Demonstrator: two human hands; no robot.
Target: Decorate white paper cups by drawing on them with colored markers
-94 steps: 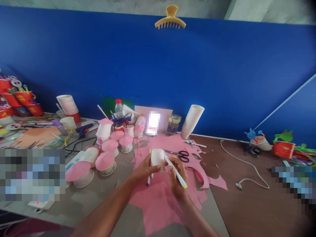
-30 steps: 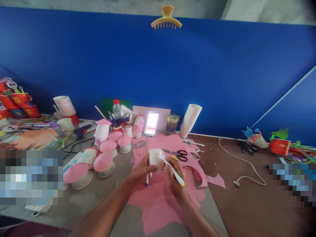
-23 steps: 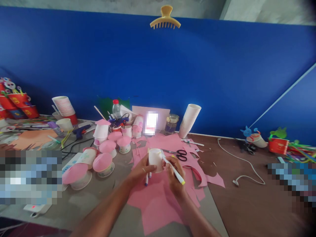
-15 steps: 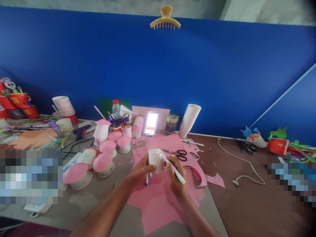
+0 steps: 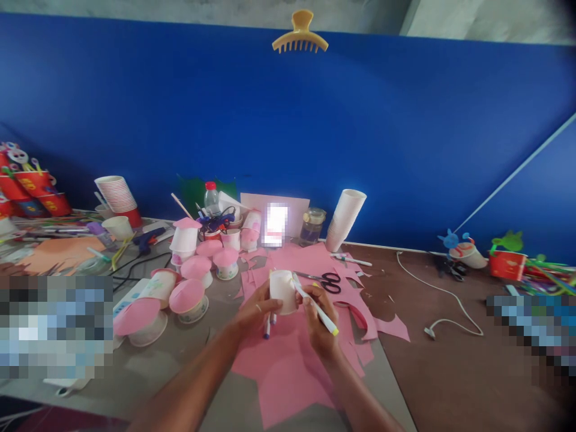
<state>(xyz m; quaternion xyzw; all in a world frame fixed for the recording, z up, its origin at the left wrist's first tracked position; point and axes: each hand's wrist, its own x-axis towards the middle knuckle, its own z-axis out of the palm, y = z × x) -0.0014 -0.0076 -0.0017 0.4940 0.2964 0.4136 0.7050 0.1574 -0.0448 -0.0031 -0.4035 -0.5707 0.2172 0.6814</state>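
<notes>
A white paper cup [image 5: 282, 289] is held up over the pink paper by my left hand [image 5: 260, 307], thumb across its front. My right hand [image 5: 321, 315] grips a white marker [image 5: 324, 317] with a yellow end, its other end close against the cup's right side; whether it touches I cannot tell. Below the cup, blue-tipped markers [image 5: 267, 330] lie on the pink paper [image 5: 292, 384]. Black-handled scissors [image 5: 331, 283] rest just beyond my right hand, among pink paper scraps.
Left of my hands stand several paper cups with pink paper tops [image 5: 189, 296]. A tall stack of white cups [image 5: 345, 219] leans behind, beside a glass jar [image 5: 312, 225]. A white cable [image 5: 450, 306] lies to the right. Red cups [image 5: 507, 264] and a hot glue gun [image 5: 148, 237] are farther off.
Almost nothing differs. The cup has shifted very slightly left and up in my left hand; my right hand keeps the marker in the same place.
</notes>
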